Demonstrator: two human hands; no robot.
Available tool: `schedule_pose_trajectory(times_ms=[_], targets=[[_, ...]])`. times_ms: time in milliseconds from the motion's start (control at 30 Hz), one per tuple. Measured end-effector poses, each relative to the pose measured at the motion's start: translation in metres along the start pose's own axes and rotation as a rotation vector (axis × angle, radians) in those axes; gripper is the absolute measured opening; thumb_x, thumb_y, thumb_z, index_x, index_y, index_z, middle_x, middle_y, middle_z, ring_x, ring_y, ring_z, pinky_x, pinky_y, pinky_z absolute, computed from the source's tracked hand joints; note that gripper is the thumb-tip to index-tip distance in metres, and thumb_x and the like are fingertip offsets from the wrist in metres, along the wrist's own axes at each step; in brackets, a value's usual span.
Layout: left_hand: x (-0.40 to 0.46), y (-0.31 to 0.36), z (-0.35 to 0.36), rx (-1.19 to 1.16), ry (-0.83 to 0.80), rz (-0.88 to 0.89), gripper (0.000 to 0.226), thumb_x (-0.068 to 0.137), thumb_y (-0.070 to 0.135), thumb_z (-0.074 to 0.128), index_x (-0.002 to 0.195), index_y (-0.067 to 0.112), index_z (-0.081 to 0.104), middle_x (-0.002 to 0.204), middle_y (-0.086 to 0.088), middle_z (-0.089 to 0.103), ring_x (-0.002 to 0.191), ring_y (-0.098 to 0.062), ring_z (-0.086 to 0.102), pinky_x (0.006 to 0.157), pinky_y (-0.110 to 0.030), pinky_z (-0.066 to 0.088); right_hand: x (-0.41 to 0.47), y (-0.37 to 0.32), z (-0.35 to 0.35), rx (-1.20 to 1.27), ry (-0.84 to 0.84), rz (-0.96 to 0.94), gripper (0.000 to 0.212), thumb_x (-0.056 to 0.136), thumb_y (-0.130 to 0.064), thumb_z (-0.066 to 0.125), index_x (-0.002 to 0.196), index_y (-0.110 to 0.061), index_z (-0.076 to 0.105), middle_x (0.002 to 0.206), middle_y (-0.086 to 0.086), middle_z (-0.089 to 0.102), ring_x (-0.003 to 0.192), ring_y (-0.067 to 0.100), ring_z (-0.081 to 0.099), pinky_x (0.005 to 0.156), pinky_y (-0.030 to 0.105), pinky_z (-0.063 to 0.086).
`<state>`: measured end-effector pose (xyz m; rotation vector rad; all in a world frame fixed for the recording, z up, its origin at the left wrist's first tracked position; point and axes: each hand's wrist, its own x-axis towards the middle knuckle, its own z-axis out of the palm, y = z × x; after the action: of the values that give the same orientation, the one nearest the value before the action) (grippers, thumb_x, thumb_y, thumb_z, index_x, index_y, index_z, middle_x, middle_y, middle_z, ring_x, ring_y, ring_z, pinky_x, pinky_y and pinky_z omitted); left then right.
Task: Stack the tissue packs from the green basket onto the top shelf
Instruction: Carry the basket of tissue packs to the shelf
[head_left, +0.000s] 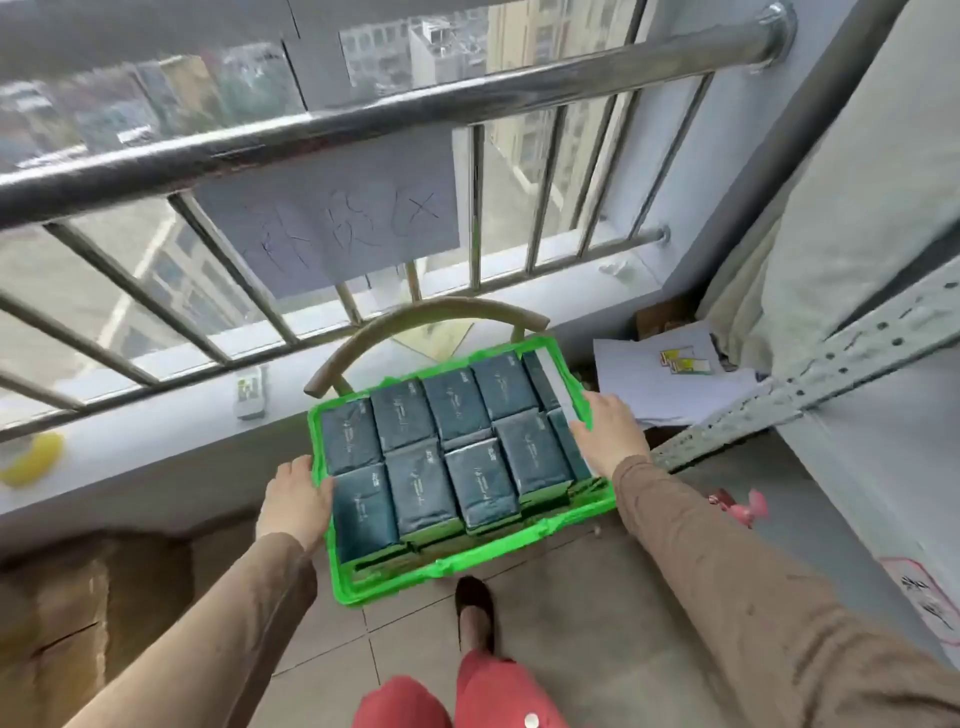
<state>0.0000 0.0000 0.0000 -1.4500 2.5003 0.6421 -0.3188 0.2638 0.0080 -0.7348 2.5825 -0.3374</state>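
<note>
Balcony by railing (363, 130), tiled floor. Both hands grip green basket (467, 564) sides: left hand (293, 496), right hand (608, 434). Tissue packs (452, 452) fill it; probably soft, light, slippery wrap, take by long sides.

The green basket (584, 512) is bright, glossy plastic with a smooth rim. In it, the tissue packs (480, 480) wear dark teal film with a faint sheen (slightly crinkled at the edges). Behind the basket, the railing (363, 130) is polished metal, streaked with reflections, and a matt paper sheet (332, 218) hangs on it. Below the basket the floor tiles (415, 644) look smooth and dull. Brown cloth sleeves (727, 587) look soft and matt.
</note>
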Motion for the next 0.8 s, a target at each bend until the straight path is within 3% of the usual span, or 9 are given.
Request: schedule_pose_trajectory(times_ms=[167,267,367,467,633,733,800], targets=[[0.036,-0.017,0.033,-0.142,-0.079,-0.223,0.029,0.101,0.028,0.043,0.106,0.003,0.056,0.115,-0.028,0.059,0.109,-0.043,0.056,0.088,-0.045,0.044,0.051,0.014,0.014,0.009,-0.094,0.137,0.06,0.102,-0.037,0.049,0.153,-0.01,0.031,0.152,0.013,0.038,0.14,0.031,0.034,0.116,0.043,0.029],[0.047,-0.025,0.052,-0.196,-0.145,-0.287,0.04,0.105,0.031,0.029,0.107,0.001,0.057,0.12,-0.028,0.06,0.111,-0.041,0.056,0.089,-0.042,0.039,0.069,0.021,0.029,0.053,-0.133,0.216,0.058,0.103,-0.041,0.045,0.151,-0.01,0.035,0.148,0.014,0.042,0.136,0.032,0.041,0.111,0.043,0.036],[0.054,-0.032,0.067,-0.269,-0.169,-0.317,0.048,0.106,0.024,0.022,0.103,-0.005,0.06,0.12,-0.031,0.06,0.111,-0.041,0.055,0.09,-0.041,0.037,0.08,0.027,0.043,0.148,-0.169,0.281,0.039,0.105,-0.039,0.04,0.128,-0.01,0.051,0.127,0.016,0.059,0.115,0.034,0.056,0.087,0.039,0.042],[0.055,-0.03,0.068,-0.343,-0.125,-0.351,0.05,0.106,0.023,0.023,0.104,-0.007,0.063,0.121,-0.032,0.06,0.112,-0.04,0.054,0.09,-0.04,0.036,0.08,0.029,0.048,0.205,-0.107,0.342,0.035,0.106,-0.039,0.035,0.109,-0.009,0.054,0.115,0.018,0.062,0.102,0.034,0.057,0.08,0.038,0.04],[0.043,-0.028,0.06,-0.382,-0.106,-0.285,0.05,0.106,0.026,0.025,0.093,-0.002,0.063,0.112,-0.029,0.063,0.104,-0.038,0.056,0.089,-0.042,0.037,0.04,0.041,0.043,0.273,-0.044,0.421,0.041,0.105,-0.04,0.035,0.112,-0.006,0.058,0.116,0.02,0.063,0.106,0.037,0.058,0.088,0.042,0.044],[0.032,-0.018,0.051,-0.393,-0.101,-0.204,0.045,0.105,0.027,0.028,0.081,0.005,0.059,0.099,-0.021,0.065,0.093,-0.034,0.056,0.086,-0.042,0.04,-0.008,0.062,0.047,0.309,0.001,0.473,0.032,0.105,-0.034,0.038,0.098,-0.007,0.055,0.114,0.023,0.063,0.102,0.036,0.058,0.084,0.042,0.044],[0.023,-0.008,0.044,-0.393,-0.104,-0.139,0.042,0.104,0.027,0.03,0.077,0.008,0.057,0.092,-0.016,0.063,0.093,-0.034,0.056,0.084,-0.041,0.04,-0.047,0.075,0.05,0.36,0.055,0.542,0.032,0.105,-0.033,0.04,0.102,-0.006,0.057,0.119,0.023,0.062,0.102,0.035,0.057,0.083,0.04,0.042]])
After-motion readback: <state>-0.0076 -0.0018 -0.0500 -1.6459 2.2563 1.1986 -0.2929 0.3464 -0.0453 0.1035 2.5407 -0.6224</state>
